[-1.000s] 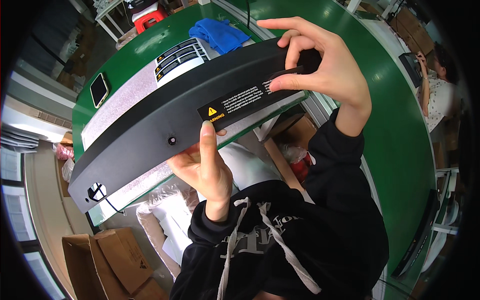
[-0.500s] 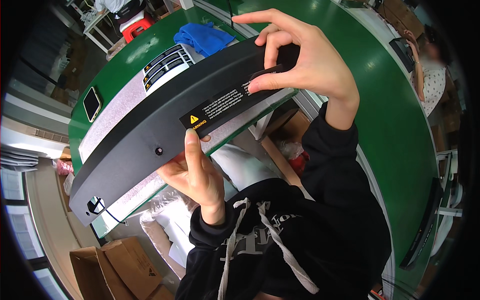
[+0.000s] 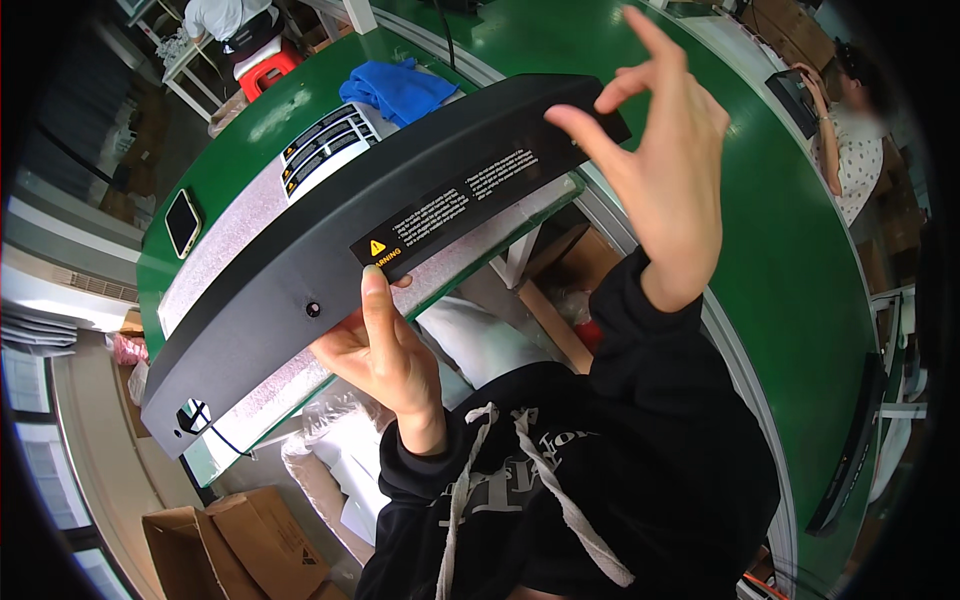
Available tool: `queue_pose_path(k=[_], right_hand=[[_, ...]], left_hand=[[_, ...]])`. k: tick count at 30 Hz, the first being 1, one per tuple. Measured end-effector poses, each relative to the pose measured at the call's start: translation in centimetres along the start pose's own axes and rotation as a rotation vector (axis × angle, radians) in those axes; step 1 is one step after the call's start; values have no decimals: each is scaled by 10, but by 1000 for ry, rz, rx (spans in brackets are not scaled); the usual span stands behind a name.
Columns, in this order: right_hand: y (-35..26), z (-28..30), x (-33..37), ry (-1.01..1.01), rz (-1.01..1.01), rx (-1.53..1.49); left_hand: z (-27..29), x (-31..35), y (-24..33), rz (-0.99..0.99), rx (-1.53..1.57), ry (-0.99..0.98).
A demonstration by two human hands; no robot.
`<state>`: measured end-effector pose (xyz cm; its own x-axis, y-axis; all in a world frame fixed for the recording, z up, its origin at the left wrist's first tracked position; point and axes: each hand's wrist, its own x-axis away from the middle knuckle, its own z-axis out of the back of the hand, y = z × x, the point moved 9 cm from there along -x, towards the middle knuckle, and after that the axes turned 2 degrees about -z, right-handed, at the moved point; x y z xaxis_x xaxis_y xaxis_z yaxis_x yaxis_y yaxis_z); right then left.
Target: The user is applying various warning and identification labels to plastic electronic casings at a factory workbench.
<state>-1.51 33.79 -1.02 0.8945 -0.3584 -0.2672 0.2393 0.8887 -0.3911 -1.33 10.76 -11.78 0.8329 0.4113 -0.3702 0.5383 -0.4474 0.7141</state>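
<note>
Left hand (image 3: 392, 368) pinches curved matte-black panel (image 3: 240, 320) by lower edge, thumb on corner of rectangular black label (image 3: 450, 205) (presumably steadying both). Panel tilted above speckled pinkish-white mat (image 3: 225, 240). Right hand (image 3: 672, 170) spread near panel's right end; contact unclear.

On my feed, the black curved panel (image 3: 250, 320) hides most fingers of the left hand (image 3: 390, 365), and I find its thumb (image 3: 377, 300) covering a corner of the black label (image 3: 430, 220). The top edge crops a seated co-worker (image 3: 228, 18); the bottom edge, a cardboard box (image 3: 190, 560).
</note>
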Motion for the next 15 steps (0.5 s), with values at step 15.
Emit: queue_pose_path(k=[15], right_hand=[[9, -52, 62, 849, 780, -212]], left_hand=[[2, 2, 0, 41, 67, -9]])
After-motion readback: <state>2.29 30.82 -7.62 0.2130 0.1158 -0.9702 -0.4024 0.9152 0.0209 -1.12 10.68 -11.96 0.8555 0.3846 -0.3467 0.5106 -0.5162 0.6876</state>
